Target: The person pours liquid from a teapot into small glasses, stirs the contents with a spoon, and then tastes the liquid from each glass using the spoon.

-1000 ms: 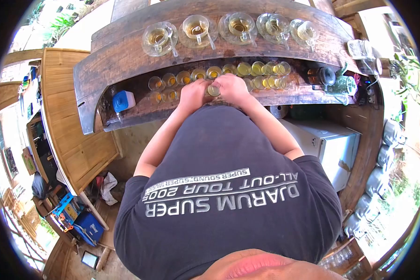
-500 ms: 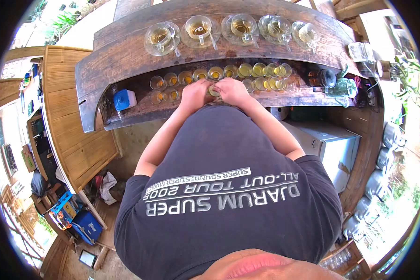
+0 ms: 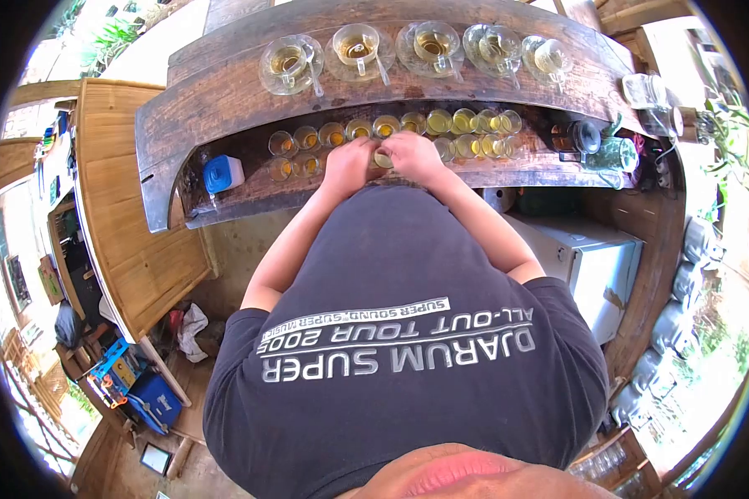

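My left hand point(image 3: 349, 165) and my right hand point(image 3: 412, 157) meet at the near row of small glasses on the lower shelf, both closed with fingertips pinched together. Between them sits a small glass point(image 3: 382, 159) with something pale yellow inside, their fingertips right at its rim. What the fingers hold is too small to make out. Just beyond, the far row includes a glass with an orange-yellow layer point(image 3: 385, 127). Left of my left hand stands another small glass point(image 3: 310, 165); glasses of cloudy yellow liquid point(image 3: 444, 150) are beside my right hand.
A blue-lidded container point(image 3: 222, 175) stands at the shelf's left end. Glass cups on saucers point(image 3: 357, 50), with spoons, line the raised wooden counter point(image 3: 216, 79). Dark and green glass jars point(image 3: 616, 155) fill the shelf's right end. A white cabinet point(image 3: 601, 274) is below right.
The right hand has shifted slightly, its fingers bunched closer together over the glass. My left hand stays almost where it was. The view has moved a little; the glasses stand as before.
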Demonstrator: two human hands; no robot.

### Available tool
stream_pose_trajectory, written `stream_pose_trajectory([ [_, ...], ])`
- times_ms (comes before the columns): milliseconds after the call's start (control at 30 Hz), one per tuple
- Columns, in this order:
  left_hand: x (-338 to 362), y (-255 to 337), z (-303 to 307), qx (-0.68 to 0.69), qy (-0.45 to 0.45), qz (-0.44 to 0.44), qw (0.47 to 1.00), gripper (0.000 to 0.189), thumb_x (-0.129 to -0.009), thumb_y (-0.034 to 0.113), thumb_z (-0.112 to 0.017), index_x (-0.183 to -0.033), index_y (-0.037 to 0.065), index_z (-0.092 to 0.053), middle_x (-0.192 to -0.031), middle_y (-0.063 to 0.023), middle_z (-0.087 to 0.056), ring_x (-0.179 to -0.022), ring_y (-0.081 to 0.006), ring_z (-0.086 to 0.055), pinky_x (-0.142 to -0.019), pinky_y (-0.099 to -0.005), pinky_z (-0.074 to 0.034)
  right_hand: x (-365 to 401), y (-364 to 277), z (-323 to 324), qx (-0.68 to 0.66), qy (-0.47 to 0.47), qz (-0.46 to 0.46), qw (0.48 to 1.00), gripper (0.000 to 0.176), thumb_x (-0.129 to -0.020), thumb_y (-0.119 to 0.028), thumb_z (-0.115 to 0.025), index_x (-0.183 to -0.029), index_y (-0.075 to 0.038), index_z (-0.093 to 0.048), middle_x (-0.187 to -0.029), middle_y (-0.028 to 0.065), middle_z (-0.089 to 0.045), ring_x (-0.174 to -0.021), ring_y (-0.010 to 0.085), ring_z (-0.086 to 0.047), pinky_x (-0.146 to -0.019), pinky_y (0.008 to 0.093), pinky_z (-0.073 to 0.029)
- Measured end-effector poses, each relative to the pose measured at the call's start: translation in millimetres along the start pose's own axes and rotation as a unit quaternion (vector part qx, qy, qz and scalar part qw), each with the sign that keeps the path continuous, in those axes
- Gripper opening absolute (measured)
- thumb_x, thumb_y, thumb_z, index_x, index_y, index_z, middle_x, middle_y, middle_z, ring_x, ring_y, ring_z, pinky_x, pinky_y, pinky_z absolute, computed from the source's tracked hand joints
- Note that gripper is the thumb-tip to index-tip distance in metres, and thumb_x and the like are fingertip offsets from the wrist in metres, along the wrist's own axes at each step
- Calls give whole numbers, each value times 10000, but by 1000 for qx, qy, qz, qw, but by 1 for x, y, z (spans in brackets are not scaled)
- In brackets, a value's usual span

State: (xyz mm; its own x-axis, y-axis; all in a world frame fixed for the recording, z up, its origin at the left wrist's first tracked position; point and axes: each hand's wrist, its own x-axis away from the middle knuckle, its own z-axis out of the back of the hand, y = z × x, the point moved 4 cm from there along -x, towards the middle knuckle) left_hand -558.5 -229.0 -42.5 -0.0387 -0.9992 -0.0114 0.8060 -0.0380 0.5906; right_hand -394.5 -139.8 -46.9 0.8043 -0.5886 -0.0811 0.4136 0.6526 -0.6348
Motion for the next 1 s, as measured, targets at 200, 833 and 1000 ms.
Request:
stream_pose_trajectory([
  [200, -1, 2, 2, 28, 10, -14, 999, 533, -771, 311, -973, -1232, 110, -798, -1138, -114, -782, -1047, -373, -778, -884, -496, -624, 4, 7, 5, -7, 32, -36, 999, 180, -1031, -226, -666, -993, -132, -814, -1017, 88, -803, -1014, 343, -766, -873, 502, -620],
  [833, 1, 3, 3, 12, 0, 0, 1000, 556, -755, 281, -988, -1246, 112, -790, -1146, -110, -782, -1054, -377, -774, -889, -493, -622, 4, 0, 5, 8, 33, -28, 999, 181, -1030, -264, -695, -986, -134, -812, -990, 89, -788, -1008, 340, -762, -861, 507, -614],
  [1000, -1, 1, 2, 23, 0, 1, 1000, 564, -751, 303, -991, -1236, 100, -788, -1131, -113, -777, -1052, -376, -775, -883, -494, -621, 7, -5, 1, 18, 1, -22, 1000, 180, -1032, -259, -707, -962, -120, -798, -963, 99, -783, -999, 347, -763, -851, 512, -608],
])
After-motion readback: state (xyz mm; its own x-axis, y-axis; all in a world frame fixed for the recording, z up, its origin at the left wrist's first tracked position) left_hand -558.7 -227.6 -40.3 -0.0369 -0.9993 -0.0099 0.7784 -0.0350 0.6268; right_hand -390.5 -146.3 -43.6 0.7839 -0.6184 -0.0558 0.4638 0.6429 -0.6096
